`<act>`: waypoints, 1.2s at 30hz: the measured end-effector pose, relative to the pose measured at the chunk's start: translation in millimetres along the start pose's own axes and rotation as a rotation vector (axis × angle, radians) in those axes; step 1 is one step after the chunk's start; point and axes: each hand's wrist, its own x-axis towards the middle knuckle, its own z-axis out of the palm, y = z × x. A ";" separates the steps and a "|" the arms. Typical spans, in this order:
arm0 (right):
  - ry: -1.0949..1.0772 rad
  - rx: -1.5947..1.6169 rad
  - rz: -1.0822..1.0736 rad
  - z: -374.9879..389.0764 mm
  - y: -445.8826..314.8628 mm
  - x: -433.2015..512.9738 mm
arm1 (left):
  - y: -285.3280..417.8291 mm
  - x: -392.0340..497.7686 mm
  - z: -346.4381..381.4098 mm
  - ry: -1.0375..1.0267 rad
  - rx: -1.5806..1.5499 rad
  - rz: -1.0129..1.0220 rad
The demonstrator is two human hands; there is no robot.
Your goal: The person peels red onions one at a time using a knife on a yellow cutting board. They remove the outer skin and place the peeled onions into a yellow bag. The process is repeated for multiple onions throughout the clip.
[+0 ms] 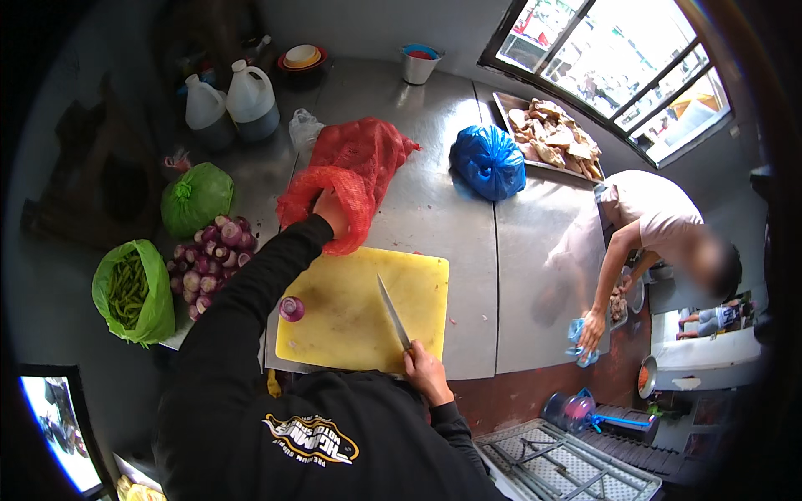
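My left hand (332, 211) reaches into the open mouth of a red mesh sack (369, 147); its fingers are hidden inside. In my right hand (428, 371) is the handle of a kitchen knife (392, 311), its blade lying over the yellow cutting board (357, 269) and pointing away from me. One red onion (292, 309) with a cut end rests at the board's left edge. Left of the board, beyond my left sleeve, lies a pile of trimmed red onions (210, 260). The sack's mouth touches or overhangs the board's far edge.
A green bag of green chilies (128, 294), a tied green bag (197, 197) and two jugs (250, 103) stand left. Beyond the sack are a blue bag (489, 161) and a tray of raw-looking meat pieces (557, 138). At right, another person (651, 213) holds a blue cloth (581, 341) at the table's edge.
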 end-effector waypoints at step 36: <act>-0.263 -0.107 -0.721 -26.9 24.6 80.6 | 269.2 -222.1 -55.3 0.741 -0.930 -0.769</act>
